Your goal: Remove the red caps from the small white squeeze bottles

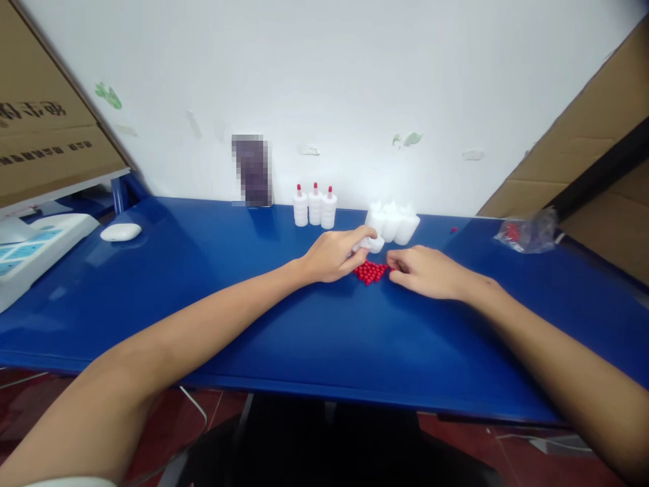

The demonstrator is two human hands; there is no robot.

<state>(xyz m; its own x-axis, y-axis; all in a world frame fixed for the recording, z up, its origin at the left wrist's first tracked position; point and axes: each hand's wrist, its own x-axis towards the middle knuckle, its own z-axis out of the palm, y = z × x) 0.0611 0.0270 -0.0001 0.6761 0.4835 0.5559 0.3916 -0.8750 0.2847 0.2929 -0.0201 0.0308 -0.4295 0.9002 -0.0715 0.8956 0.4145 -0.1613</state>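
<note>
Keeping the white bottle upright, left hand fingers wrapped round it, should ease capping. Right hand fingers bunch at the red caps; whether they pinch one, I cannot tell.

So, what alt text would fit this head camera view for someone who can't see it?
A person's left hand grips a small white plastic bottle while the right hand rests at a heap of tiny red pieces on a glossy blue table. Three red-capped white bottles stand behind.
</note>
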